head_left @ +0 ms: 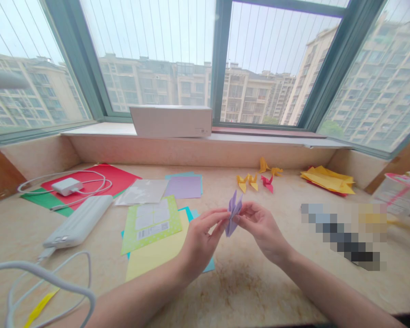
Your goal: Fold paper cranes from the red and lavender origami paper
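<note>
A small folded piece of purple origami paper [234, 214] is held upright above the stone counter, with pointed tips sticking up. My left hand [207, 232] pinches its left side between thumb and fingers. From the right, my right hand [261, 228] grips the other side the same way. Behind the hands stand several finished paper cranes: yellow cranes [248, 182] and a red crane [268, 183]. Coloured sheets, among them a pale yellow sheet [153, 257] and a green patterned packet [153, 221], lie by my left forearm and partly beneath it.
At left are a white power bank [78, 221], a charger [67, 186], cables and red paper [123, 175]. Purple paper [183, 187] lies further back. Yellow papers [328, 180], a blurred-out object [341, 237] and a clear cup [396, 191] are at right. A white box [171, 122] stands on the sill.
</note>
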Available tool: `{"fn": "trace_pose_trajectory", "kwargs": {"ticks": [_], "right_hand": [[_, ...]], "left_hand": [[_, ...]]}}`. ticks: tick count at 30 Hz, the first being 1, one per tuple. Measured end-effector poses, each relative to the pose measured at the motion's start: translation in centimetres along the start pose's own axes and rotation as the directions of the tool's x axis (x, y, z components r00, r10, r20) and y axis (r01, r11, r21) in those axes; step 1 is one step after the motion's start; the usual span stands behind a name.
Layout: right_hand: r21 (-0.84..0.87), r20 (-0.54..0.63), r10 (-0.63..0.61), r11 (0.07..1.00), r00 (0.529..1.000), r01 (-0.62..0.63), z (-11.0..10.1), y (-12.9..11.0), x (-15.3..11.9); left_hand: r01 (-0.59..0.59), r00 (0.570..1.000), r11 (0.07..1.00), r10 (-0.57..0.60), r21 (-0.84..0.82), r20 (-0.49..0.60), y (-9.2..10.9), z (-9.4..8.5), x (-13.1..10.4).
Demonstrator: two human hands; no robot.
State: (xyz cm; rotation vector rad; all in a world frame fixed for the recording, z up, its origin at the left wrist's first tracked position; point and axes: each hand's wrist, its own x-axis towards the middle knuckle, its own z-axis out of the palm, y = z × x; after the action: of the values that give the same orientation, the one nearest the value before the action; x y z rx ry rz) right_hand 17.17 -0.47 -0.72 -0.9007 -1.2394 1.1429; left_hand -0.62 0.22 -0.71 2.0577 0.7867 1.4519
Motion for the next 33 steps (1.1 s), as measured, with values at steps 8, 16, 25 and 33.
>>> {"fn": "trace_pose_trajectory", "kwargs": {"ticks": [8, 16, 25, 33], "right_hand": [[0.201, 0.035, 0.014, 0.979, 0.999, -0.021, 0.2, 0.1, 0.0], [0.059, 0.058, -0.011, 0.998, 0.998, 0.008, 0.3, 0.2, -0.5], [-0.249, 0.104, -0.197, 0.944, 0.975, 0.218, 0.3, 0.6, -1.2], [-0.378, 0.104, -0.255, 0.884, 0.961, 0.275, 0.5, 0.5, -1.4]], "left_hand": [[0.194, 0.979, 0.966, -0.2, -0.17, -0.022, -0.4, 0.4, -0.5], [0.135, 0.99, 0.969, -0.138, -0.207, -0.002, 0.1, 0.2, -0.1], [0.193, 0.981, 0.96, -0.195, -0.204, 0.006, 0.1, 0.0, -0.1], [0.212, 0.977, 0.952, -0.213, -0.22, 0.019, 0.4, 0.0, 0.0]]}}
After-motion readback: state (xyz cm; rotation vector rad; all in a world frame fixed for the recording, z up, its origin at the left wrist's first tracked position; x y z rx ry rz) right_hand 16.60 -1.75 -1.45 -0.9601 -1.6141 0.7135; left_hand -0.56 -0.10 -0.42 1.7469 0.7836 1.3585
